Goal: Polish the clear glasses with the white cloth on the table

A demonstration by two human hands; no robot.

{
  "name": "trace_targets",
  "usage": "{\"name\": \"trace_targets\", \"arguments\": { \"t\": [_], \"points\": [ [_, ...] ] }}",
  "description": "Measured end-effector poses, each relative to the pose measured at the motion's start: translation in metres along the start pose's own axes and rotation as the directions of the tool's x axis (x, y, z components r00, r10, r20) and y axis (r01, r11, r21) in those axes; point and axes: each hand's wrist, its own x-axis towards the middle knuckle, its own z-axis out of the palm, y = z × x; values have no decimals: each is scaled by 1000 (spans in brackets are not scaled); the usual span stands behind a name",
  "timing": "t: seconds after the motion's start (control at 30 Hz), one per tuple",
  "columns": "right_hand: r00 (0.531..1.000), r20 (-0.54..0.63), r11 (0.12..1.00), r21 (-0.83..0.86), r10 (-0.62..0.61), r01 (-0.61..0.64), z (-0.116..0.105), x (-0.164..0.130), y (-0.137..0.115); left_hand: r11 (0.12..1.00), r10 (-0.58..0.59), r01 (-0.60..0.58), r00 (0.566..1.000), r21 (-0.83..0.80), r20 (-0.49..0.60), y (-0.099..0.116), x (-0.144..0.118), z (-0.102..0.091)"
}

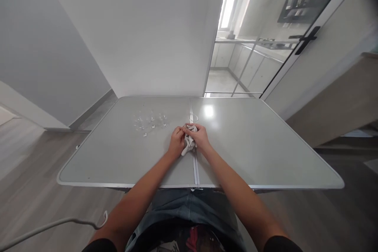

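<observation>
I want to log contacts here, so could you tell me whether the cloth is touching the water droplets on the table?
Apart. The head view shows bare table between the cloth and the droplets.

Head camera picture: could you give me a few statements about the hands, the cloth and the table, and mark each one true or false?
1. Both hands hold a crumpled light cloth. True: the left hand and the right hand grip it together.
2. The cloth lies over the table's middle seam. True.
3. The water droplets lie to the right of the hands. False: they lie to the left.
4. The grey table is round. False: it is rectangular with rounded corners.
5. A cup stands on the table. False: none is visible.
</observation>
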Motion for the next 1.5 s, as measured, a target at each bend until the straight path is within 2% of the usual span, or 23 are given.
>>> {"name": "trace_targets", "arguments": {
  "t": [0.1,0.23,0.37,0.47,0.57,0.67,0.77,0.83,1.1,1.2,1.33,1.5],
  "points": [
    [994,-85,993,-98,-71,63,7,-5,2,998,-23,25,999,63,-43,-1,-1,-1],
    [986,-32,954,-258,-166,152,11,-11,2,993,-60,73,989,93,-132,-4,-1,-4],
    [977,-31,889,-422,-211,178,10,-13,4,990,-123,131,985,59,-123,-5,0,-4],
    [978,-74,910,-385,-195,153,3,-6,3,988,-145,149,983,29,-112,0,1,-4],
    [954,-220,930,-349,-202,116,-18,13,-5,982,-188,189,974,-4,-126,6,0,-4],
    [916,-329,878,-476,-230,49,-52,40,-15,958,-284,287,947,2,-150,5,0,-4],
    [922,-345,825,-563,-177,-52,-82,63,-16,930,-360,368,919,23,-159,1,-1,-2],
    [926,-354,810,-576,-130,-107,-92,74,-12,922,-373,384,916,49,-149,-2,-1,-1],
    [951,-293,746,-654,-94,-128,-96,90,-3,911,-385,400,911,94,-146,-6,-1,-1],
    [954,-285,736,-664,-91,-129,-93,90,-5,912,-379,401,905,90,-193,-13,0,-3],
    [958,-276,708,-691,-76,-143,-94,87,-11,884,-418,460,854,77,-309,-28,0,-6],
    [946,-316,530,-815,-67,-235,-114,67,-21,839,-473,538,796,82,-378,-41,1,-11]
  ]
}}
